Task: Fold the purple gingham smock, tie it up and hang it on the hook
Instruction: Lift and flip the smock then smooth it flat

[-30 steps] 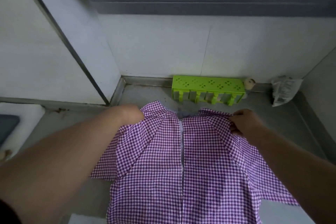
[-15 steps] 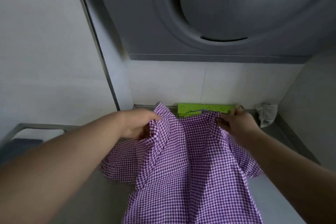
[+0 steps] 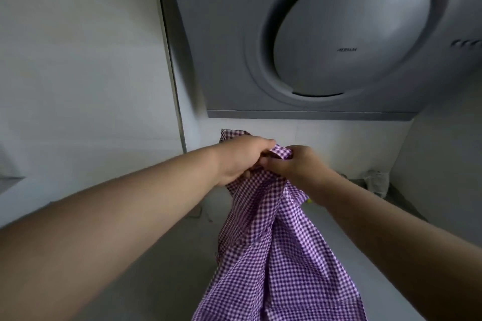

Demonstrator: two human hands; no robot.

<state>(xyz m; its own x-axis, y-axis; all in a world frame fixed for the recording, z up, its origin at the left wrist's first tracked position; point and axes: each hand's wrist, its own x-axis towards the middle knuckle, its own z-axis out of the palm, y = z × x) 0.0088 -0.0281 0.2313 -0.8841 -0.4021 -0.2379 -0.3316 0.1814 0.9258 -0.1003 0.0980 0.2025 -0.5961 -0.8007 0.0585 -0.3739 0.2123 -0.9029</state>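
Your left hand (image 3: pixel 241 159) and right hand (image 3: pixel 296 163) meet at the top of the purple gingham smock (image 3: pixel 271 242), lifted above the grey counter (image 3: pixel 161 255) and bunched between them. Your left hand's fingers curl round a gathered fold at the smock's upper edge, with a checked corner poking out behind the knuckles; your right hand pinches the fabric just beside it, thumb and fingers closed on a small folded tab. The two hands are touching or nearly so; the exact gap cannot be told. Below your hands, the smock hangs in long creased folds toward the bottom edge of the view, draping in front of the counter.

Above the smock, a grey appliance (image 3: pixel 221 47) with a large round door (image 3: pixel 349 31) fills the upper part of the scene, its lettering too blurred to read. To the right of the smock, at the back of the counter near the wall, sits a crumpled white bag (image 3: pixel 377 181). A sliver of something yellow-green (image 3: pixel 309 200) shows just right of the smock, under your right wrist. A white panel (image 3: pixel 78 60) stands to the left of the smock.
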